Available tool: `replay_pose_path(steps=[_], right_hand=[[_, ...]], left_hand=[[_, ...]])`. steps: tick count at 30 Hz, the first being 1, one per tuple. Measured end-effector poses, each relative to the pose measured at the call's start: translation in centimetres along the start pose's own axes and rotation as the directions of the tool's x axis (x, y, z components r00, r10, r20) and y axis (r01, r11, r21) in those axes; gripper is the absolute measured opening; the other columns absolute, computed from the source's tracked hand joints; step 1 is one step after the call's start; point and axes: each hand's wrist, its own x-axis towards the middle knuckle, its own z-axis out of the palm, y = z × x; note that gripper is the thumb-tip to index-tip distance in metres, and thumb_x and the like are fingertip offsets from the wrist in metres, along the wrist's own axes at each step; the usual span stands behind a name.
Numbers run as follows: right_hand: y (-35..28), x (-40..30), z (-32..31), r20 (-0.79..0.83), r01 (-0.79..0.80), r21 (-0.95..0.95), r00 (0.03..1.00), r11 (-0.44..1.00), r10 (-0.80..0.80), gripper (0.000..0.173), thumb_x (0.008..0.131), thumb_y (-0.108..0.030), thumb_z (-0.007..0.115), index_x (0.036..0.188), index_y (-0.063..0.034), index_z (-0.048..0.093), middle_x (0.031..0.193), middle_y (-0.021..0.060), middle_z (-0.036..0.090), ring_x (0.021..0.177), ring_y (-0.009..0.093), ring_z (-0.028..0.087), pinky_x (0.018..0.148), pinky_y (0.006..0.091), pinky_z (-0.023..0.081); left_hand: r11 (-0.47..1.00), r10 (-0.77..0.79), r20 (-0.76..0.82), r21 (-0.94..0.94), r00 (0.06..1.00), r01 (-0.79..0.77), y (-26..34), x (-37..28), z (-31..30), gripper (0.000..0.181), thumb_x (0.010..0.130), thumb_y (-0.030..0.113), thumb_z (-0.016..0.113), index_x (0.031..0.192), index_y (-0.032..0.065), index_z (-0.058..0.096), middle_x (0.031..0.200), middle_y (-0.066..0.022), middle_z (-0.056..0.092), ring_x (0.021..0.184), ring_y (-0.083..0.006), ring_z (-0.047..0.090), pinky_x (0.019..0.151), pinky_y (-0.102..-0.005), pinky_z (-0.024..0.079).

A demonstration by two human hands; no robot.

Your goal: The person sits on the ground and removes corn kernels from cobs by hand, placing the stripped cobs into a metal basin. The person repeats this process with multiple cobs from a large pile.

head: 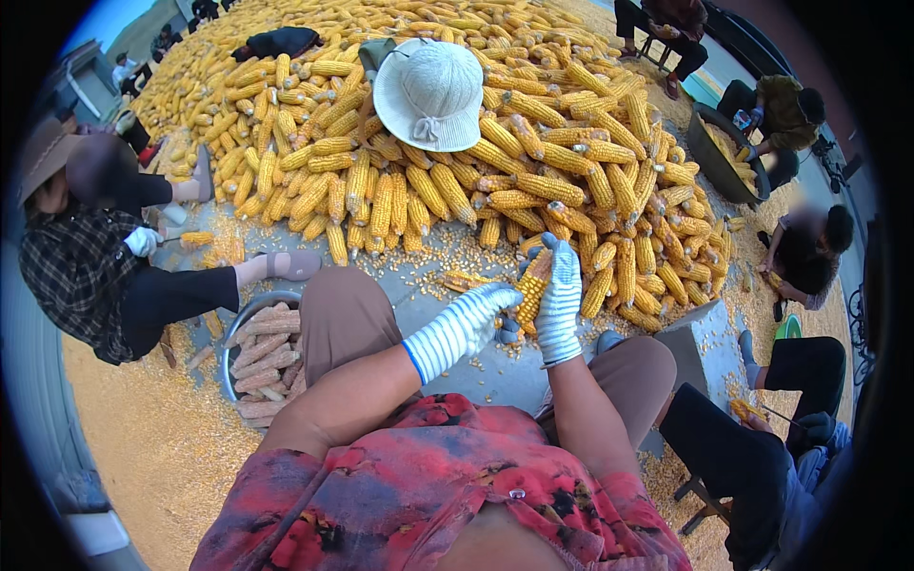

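Note:
My left hand (471, 317), in a white and blue striped work glove, touches the lower left side of a yellow corn cob (533, 289). Around the upper right side of that cob my right hand (558, 300) is closed, in a matching glove. The cob stands nearly upright between both hands, and some kernel rows look stripped. Just beyond, a partly shelled cob (464, 280) lies on the grey ground among loose kernels. A large heap of corn cobs (443, 193) rises in front of me, with a pale sun hat (439, 93) on it.
A metal basin (230, 357) of bare cobs stands beside my left knee. To my right is a grey block (696, 342). One person (86, 271) sits close on the left, another (757, 457) close on the right. Several more people sit around the heap, near a dark tub (696, 153).

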Motion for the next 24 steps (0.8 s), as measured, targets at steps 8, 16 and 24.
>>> replay_pose_path(steps=[8, 16, 24], right_hand=[[0.6, -0.7, 1.1, -0.076, 0.075, -0.063, 0.994, 0.995, -0.079, 0.038, 0.089, -0.032, 0.042, 0.109, 0.0004, 0.048, 0.103, 0.0076, 0.051, 0.092, 0.013, 0.046, 0.084, 0.0266, 0.035], [0.2, -0.4, 0.9, -0.014, 0.185, -0.129, 0.982, 0.974, -0.189, 0.034, 0.089, -0.028, 0.044, 0.107, -0.0003, 0.05, 0.093, 0.0037, 0.053, 0.078, 0.009, 0.047, 0.074, 0.0225, 0.039], [0.6, -0.1, 0.3, 0.017, 0.123, -0.045, 0.992, 0.991, -0.122, 0.034, 0.088, -0.029, 0.046, 0.106, -0.0007, 0.049, 0.101, 0.0046, 0.054, 0.086, 0.01, 0.047, 0.08, 0.0232, 0.038]], left_hand=[[0.994, 0.095, -0.057, 0.052, 0.994, -0.092, -0.7, -0.4, -0.7, 0.021, 0.076, 0.024, 0.062, 0.09, 0.0102, 0.053, 0.077, -0.004, 0.054, 0.065, -0.018, 0.051, 0.048, -0.0346, 0.047], [0.998, 0.058, 0.008, 0.025, 0.998, -0.058, -0.8, 1.1, -1.8, 0.023, 0.074, 0.025, 0.064, 0.089, 0.0115, 0.054, 0.08, -0.0028, 0.051, 0.069, -0.0211, 0.052, 0.052, -0.0387, 0.045], [0.994, 0.009, -0.031, 0.108, 0.999, -0.005, 0.4, 0.0, 0.1, 0.023, 0.073, 0.025, 0.061, 0.092, 0.0127, 0.056, 0.084, -0.0033, 0.058, 0.072, -0.0198, 0.054, 0.055, -0.037, 0.046]])
